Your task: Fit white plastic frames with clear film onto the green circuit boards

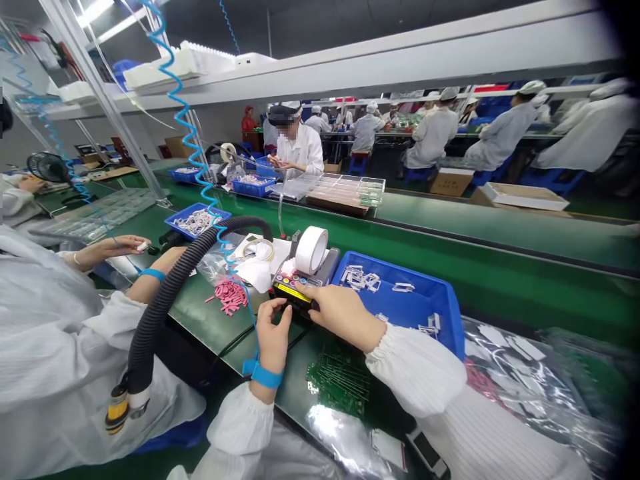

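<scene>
Head view: left hand (273, 335) and right hand (339, 312) both curl narrow against the front edge of the tape dispenser (300, 285), under its white tape roll (311, 249); cannot tell whether they pinch anything. Green boards (341, 381) lie heaped just below the wrists. The blue bin (410, 310) beside the right hand holds only a few white pieces (357, 279), so probably much work remains.

A long green desk (500, 267) runs from 9 to 3 o'clock under a white shelf (400, 60) at 12, with tube lights (95, 10) on the dark ceiling at 11, a fan (47, 167) at 9 and blue stools (417, 175) at 1.
</scene>
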Action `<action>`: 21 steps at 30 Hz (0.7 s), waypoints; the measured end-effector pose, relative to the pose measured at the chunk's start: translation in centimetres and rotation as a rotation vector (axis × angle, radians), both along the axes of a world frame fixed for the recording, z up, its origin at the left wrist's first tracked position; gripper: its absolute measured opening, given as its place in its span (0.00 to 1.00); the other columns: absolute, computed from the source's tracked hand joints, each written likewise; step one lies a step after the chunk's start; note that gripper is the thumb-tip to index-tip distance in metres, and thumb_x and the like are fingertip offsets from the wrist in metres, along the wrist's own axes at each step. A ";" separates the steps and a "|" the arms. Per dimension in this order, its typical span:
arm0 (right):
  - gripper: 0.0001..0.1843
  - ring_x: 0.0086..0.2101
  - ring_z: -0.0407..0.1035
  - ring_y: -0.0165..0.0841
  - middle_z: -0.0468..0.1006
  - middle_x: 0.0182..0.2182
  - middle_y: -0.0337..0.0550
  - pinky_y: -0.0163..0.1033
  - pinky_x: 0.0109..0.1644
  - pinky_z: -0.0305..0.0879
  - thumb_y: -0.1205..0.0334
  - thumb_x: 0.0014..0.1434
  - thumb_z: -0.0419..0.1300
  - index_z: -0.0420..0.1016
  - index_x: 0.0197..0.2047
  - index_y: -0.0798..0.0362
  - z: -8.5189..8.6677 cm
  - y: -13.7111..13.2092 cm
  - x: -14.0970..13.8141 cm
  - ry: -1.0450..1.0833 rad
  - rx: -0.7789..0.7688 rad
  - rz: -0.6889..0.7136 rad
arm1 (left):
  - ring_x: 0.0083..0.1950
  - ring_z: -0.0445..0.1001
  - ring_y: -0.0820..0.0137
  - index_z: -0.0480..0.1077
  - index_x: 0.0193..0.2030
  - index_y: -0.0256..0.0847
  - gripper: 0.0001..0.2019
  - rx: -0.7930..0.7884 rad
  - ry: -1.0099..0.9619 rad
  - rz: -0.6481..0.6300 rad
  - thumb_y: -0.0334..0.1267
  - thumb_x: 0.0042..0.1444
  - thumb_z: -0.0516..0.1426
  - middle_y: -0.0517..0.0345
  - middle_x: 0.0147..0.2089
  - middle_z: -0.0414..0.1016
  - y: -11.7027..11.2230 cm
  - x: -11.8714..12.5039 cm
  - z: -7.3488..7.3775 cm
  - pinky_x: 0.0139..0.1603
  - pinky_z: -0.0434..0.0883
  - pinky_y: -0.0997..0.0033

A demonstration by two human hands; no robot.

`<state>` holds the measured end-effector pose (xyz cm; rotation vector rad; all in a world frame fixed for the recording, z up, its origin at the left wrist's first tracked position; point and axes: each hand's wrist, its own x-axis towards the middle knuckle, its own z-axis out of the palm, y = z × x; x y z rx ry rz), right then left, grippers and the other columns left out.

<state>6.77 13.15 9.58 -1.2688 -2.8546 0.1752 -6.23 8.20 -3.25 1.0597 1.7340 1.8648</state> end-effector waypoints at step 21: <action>0.27 0.37 0.74 0.38 0.80 0.37 0.43 0.39 0.36 0.68 0.62 0.54 0.60 0.67 0.58 0.42 -2.5 0.0 0.7 0.252 0.081 0.028 | 0.38 0.70 0.66 0.73 0.36 0.40 0.13 -0.062 0.074 0.138 0.39 0.42 0.64 0.58 0.34 0.70 1.1 1.2 0.2 0.43 0.69 0.62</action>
